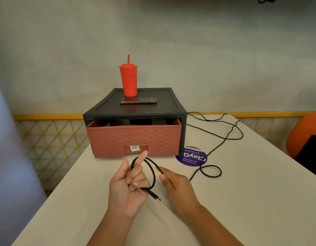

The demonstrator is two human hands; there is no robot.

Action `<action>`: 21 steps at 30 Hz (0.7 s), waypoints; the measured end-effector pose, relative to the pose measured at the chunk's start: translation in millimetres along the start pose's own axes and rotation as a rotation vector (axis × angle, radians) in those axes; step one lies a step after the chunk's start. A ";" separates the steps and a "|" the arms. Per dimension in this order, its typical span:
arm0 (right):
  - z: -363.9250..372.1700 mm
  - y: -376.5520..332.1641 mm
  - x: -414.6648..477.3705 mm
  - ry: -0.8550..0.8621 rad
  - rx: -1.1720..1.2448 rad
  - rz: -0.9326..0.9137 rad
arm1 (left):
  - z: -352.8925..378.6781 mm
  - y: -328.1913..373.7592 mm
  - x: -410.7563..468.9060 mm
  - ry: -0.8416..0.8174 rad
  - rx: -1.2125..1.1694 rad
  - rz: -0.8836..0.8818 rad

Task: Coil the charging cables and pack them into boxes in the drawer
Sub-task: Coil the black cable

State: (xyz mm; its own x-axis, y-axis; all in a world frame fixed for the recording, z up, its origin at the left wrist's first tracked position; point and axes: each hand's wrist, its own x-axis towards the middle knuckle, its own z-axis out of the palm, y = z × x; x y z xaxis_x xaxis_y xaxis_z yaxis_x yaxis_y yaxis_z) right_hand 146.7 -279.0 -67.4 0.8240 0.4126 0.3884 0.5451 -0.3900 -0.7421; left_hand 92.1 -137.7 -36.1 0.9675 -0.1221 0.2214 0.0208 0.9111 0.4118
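L hand [128, 185] is palm-up over the white table [251, 201]. Index finger straight up, thumb out, other fingers curled round a black braided charging cable [154, 175] just behind its USB plug [156, 197], which sticks out to the R. Cable runs up over the index, making one loop. R hand [178, 187] is narrow, thumb + fingertips pinching the same cable just R of that loop. Rest of cable trails R across the table w/ a small loop near a round purple sticker [191, 158], then back behind the black drawer unit [136, 110]. Its brick-pattern drawer [134, 137] is pulled out a bit; contents too dark to tell. On top: red tumbler [128, 80] w/ straw, phone [138, 100] just in front.
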 end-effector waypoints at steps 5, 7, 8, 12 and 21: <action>9.3 4.0 -0.9 -0.195 -0.269 -0.092 | -10.0 3.8 15.1 0.148 0.034 0.179; 12.7 0.3 -3.1 -0.257 -0.296 -0.117 | -12.3 5.4 21.6 0.189 0.057 0.226; 14.8 -1.5 -4.2 -0.276 -0.299 -0.145 | -9.7 5.0 23.7 0.222 0.107 0.251; 15.5 -2.0 -3.4 -0.278 -0.287 -0.203 | -2.1 -3.9 24.8 0.370 0.628 0.434; -10.5 5.6 2.0 -0.097 -0.343 -0.263 | -18.2 -19.2 20.5 0.177 1.676 0.362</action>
State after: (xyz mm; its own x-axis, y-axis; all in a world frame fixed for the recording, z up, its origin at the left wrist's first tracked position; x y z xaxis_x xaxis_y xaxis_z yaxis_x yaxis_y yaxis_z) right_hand 153.0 -289.0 -65.0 0.6409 0.6032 0.4747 0.7676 -0.5051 -0.3946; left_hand 116.1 -150.5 -55.5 0.8795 0.1264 0.4588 -0.3412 -0.5047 0.7930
